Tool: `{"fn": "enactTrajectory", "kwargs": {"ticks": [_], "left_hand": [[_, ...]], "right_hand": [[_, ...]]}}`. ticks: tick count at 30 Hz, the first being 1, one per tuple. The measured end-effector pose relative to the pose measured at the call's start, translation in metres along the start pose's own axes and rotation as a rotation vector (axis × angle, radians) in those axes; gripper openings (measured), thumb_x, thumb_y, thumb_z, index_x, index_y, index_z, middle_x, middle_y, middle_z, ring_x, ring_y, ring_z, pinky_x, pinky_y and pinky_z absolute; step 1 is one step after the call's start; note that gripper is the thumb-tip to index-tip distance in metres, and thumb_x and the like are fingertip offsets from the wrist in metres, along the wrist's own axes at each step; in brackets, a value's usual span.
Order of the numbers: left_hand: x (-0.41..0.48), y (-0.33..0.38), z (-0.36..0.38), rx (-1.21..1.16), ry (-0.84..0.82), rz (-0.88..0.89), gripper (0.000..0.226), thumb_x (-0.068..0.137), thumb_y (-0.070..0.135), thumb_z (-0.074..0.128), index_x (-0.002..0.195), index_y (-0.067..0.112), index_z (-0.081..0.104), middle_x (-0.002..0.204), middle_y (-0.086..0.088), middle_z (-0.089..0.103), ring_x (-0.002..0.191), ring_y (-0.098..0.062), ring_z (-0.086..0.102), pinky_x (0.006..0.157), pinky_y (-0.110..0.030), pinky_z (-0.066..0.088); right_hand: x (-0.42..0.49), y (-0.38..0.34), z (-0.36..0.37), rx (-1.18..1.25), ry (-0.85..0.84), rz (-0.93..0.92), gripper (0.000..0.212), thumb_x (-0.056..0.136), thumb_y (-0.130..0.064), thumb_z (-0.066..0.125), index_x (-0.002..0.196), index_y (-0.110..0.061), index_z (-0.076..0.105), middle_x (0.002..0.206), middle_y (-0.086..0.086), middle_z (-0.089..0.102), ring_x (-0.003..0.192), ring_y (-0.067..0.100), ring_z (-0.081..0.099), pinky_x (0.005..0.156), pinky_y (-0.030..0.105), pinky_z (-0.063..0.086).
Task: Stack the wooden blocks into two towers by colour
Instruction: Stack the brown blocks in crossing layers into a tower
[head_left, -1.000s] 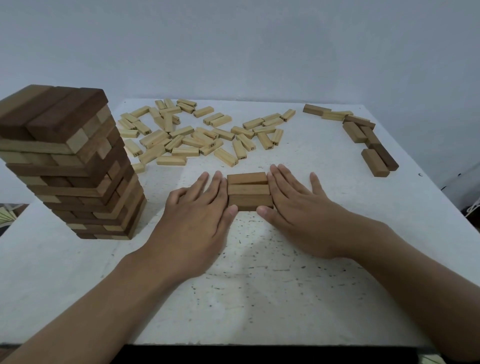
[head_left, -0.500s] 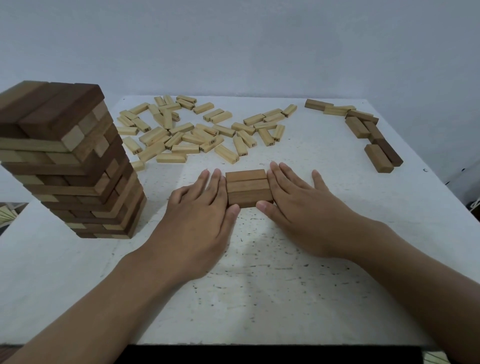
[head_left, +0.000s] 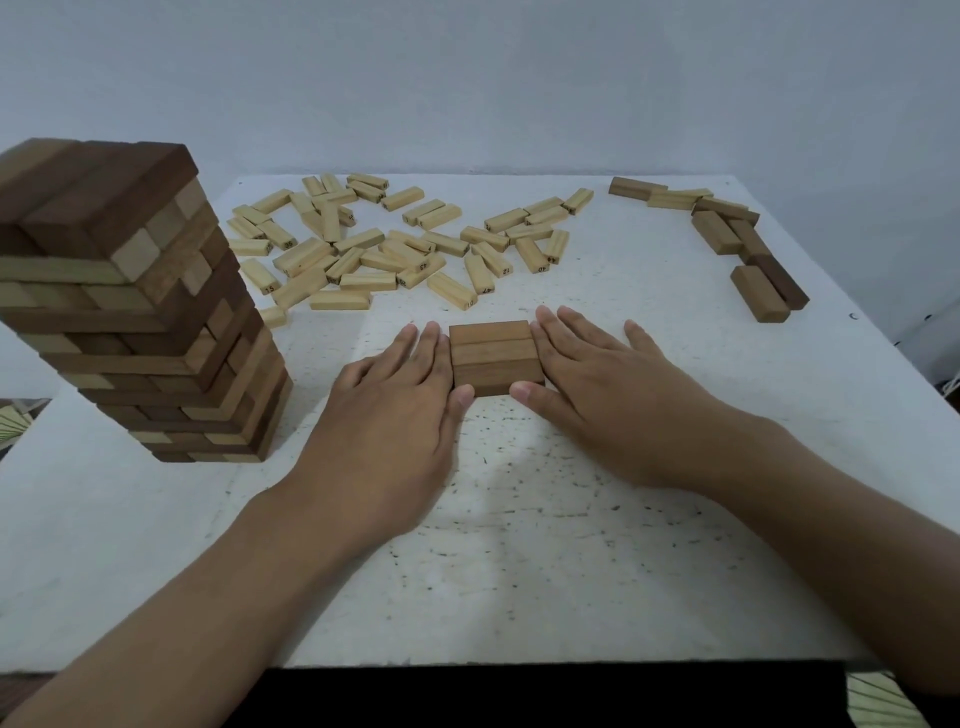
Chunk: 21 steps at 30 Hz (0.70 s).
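Three brown blocks (head_left: 493, 356) lie side by side as a flat square layer at the table's middle. My left hand (head_left: 392, 415) presses flat against the layer's left side, fingers straight, thumb at the near edge. My right hand (head_left: 608, 392) presses flat against its right side in the same way. Behind them lies a scatter of several light blocks (head_left: 395, 244). Several loose brown blocks (head_left: 737, 239) lie at the far right. A tall tower of mixed brown and light blocks (head_left: 140, 306) stands at the left.
The white speckled table (head_left: 519, 571) ends at a near edge just below my forearms. A pale wall stands behind the table's far edge. The mixed tower stands close to my left forearm.
Both hands stay flat against the three-block layer, with the thumbs drawn a little closer to its near edge. The camera view has shifted slightly.
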<state>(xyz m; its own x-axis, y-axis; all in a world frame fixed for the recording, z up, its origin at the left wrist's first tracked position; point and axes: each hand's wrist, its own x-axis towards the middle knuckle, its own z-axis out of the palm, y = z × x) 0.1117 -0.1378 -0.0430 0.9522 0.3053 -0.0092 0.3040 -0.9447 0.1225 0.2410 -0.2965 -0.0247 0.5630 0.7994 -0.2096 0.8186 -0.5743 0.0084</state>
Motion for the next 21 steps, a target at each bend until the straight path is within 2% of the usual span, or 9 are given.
{"fn": "enactTrajectory", "kwargs": {"ticks": [4, 6, 9, 15, 21], "left_hand": [[0.0005, -0.0022, -0.0014, 0.023, -0.022, 0.018, 0.064, 0.105, 0.048, -0.002, 0.162, 0.020, -0.004, 0.170, 0.008, -0.008, 0.155, -0.006, -0.013, 0.122, -0.030, 0.006], [0.0001, -0.0031, -0.0011, 0.028, -0.027, 0.024, 0.066, 0.103, 0.050, -0.009, 0.162, 0.020, -0.006, 0.170, 0.008, -0.011, 0.155, -0.006, -0.014, 0.121, -0.029, 0.006], [-0.0006, -0.0050, 0.0007, 0.036, -0.013, 0.036, 0.079, 0.091, 0.052, -0.016, 0.162, 0.019, -0.006, 0.170, 0.008, -0.011, 0.155, -0.006, -0.014, 0.122, -0.030, 0.007], [-0.0002, -0.0016, -0.0002, 0.026, 0.003, 0.021, 0.078, 0.092, 0.051, -0.012, 0.163, 0.019, -0.003, 0.170, 0.008, -0.008, 0.155, -0.006, -0.011, 0.122, -0.030, 0.009], [-0.0006, -0.0013, -0.0015, 0.035, 0.005, 0.025, 0.078, 0.093, 0.052, -0.010, 0.163, 0.020, -0.002, 0.170, 0.008, -0.007, 0.155, -0.006, -0.011, 0.122, -0.030, 0.009]], "right_hand": [[-0.0004, 0.0027, -0.0012, 0.030, 0.011, -0.009, 0.086, 0.090, -0.066, -0.003, 0.162, -0.018, 0.000, 0.170, -0.002, -0.010, 0.156, 0.012, -0.010, 0.126, 0.056, 0.008], [-0.0006, 0.0032, -0.0019, 0.031, 0.016, -0.013, 0.087, 0.090, -0.067, -0.002, 0.162, -0.018, 0.001, 0.170, -0.003, -0.009, 0.156, 0.011, -0.009, 0.126, 0.055, 0.008], [-0.0003, 0.0030, -0.0016, 0.033, 0.017, -0.009, 0.086, 0.091, -0.067, -0.001, 0.162, -0.019, 0.001, 0.170, -0.003, -0.008, 0.156, 0.011, -0.009, 0.126, 0.055, 0.008], [0.0006, 0.0042, -0.0002, 0.047, 0.018, -0.009, 0.081, 0.096, -0.065, 0.004, 0.162, -0.018, 0.002, 0.170, -0.002, -0.009, 0.155, 0.011, -0.011, 0.126, 0.055, 0.006], [0.0004, 0.0054, -0.0012, 0.068, 0.023, -0.020, 0.086, 0.092, -0.067, 0.002, 0.162, -0.019, 0.002, 0.170, -0.003, -0.008, 0.156, 0.010, -0.009, 0.126, 0.055, 0.007]]}}
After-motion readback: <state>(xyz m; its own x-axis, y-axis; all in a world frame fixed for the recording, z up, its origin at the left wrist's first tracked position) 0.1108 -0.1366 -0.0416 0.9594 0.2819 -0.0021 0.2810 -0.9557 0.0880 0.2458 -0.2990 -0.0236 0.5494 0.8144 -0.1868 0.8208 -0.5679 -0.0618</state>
